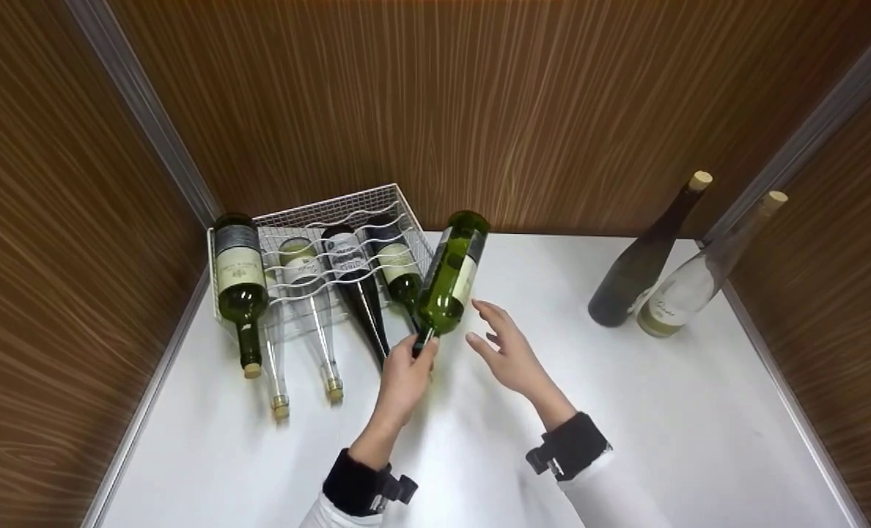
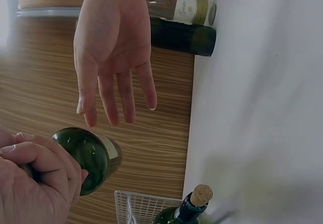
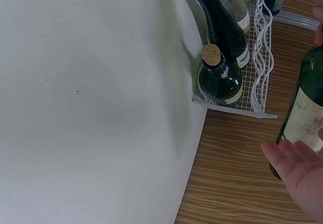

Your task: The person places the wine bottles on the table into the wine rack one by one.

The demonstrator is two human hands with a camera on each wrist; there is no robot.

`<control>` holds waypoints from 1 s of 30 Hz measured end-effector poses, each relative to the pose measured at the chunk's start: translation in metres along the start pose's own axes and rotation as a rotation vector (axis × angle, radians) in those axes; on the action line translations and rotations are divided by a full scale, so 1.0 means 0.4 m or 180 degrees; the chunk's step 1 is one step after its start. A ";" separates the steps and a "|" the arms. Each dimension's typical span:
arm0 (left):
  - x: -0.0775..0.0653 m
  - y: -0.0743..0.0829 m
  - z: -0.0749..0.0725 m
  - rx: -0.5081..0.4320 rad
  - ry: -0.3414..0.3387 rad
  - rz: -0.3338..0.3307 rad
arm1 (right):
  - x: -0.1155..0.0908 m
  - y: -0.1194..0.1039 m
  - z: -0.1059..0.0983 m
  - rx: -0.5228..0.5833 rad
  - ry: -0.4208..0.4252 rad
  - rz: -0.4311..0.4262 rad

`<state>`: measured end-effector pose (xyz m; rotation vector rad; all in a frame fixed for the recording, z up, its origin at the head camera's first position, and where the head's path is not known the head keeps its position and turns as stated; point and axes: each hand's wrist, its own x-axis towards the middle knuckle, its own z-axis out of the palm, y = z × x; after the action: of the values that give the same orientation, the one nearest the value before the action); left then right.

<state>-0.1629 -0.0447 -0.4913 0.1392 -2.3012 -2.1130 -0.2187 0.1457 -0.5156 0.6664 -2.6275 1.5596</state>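
Observation:
My left hand (image 1: pixel 406 374) grips a green wine bottle (image 1: pixel 446 282) by its neck and holds it up, base tilted away from me, beside the right end of a white wire wine rack (image 1: pixel 417 246). Its cream label faces right. In the left wrist view the fingers of the left hand (image 2: pixel 43 173) curl round the neck. My right hand (image 1: pixel 509 352) hangs to the right of the bottle, fingers and thumb spread, holding nothing. The right wrist view shows the bottle's label (image 3: pixel 305 120) close behind the right hand's fingertips (image 3: pixel 298 148).
Several bottles lie in the rack, including a dark bottle (image 1: pixel 358 286) and a clear bottle (image 1: pixel 322 323). A corked green bottle (image 1: pixel 241 293) lies on the rack's left end. At right on the white table (image 1: pixel 699 411) stand a dark bottle (image 1: pixel 641 271) and a clear bottle (image 1: pixel 699 279). Wood-grain panels (image 1: pixel 509 110) enclose the table.

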 end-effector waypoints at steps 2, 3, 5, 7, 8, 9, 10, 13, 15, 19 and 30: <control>0.001 0.001 -0.012 -0.0070 0.0045 0.0003 | 0.004 -0.003 0.007 -0.0016 -0.0066 -0.0036; 0.001 0.003 -0.018 -0.0104 0.0063 -0.0002 | 0.006 -0.005 0.011 -0.0034 -0.0094 -0.0054; 0.002 0.005 -0.030 -0.0136 0.0105 -0.0024 | 0.009 -0.008 0.018 -0.0053 -0.0139 -0.0084; 0.002 0.007 -0.042 -0.0166 0.0155 -0.0056 | 0.012 -0.011 0.024 -0.0073 -0.0177 -0.0101; 0.003 0.008 -0.049 -0.0188 0.0178 -0.0062 | 0.014 -0.013 0.027 -0.0082 -0.0197 -0.0114; 0.003 0.010 -0.056 -0.0224 0.0208 -0.0075 | 0.015 -0.015 0.030 -0.0084 -0.0219 -0.0125; 0.003 0.011 -0.062 -0.0255 0.0236 -0.0079 | 0.016 -0.017 0.033 -0.0086 -0.0240 -0.0134; 0.005 0.013 -0.083 -0.0443 0.0323 -0.0104 | 0.019 -0.021 0.043 -0.0092 -0.0313 -0.0155; 0.008 0.013 -0.097 -0.0565 0.0405 -0.0123 | 0.021 -0.023 0.050 -0.0103 -0.0352 -0.0158; 0.015 0.010 -0.126 -0.0742 0.0559 -0.0200 | 0.027 -0.025 0.065 -0.0134 -0.0393 -0.0191; 0.035 -0.001 -0.199 -0.0945 0.0954 -0.0374 | 0.041 -0.037 0.106 -0.0232 -0.0463 -0.0310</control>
<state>-0.1710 -0.1248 -0.4857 0.5540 -1.8358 -2.2735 -0.2197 0.0982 -0.5207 0.9208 -2.6913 1.4338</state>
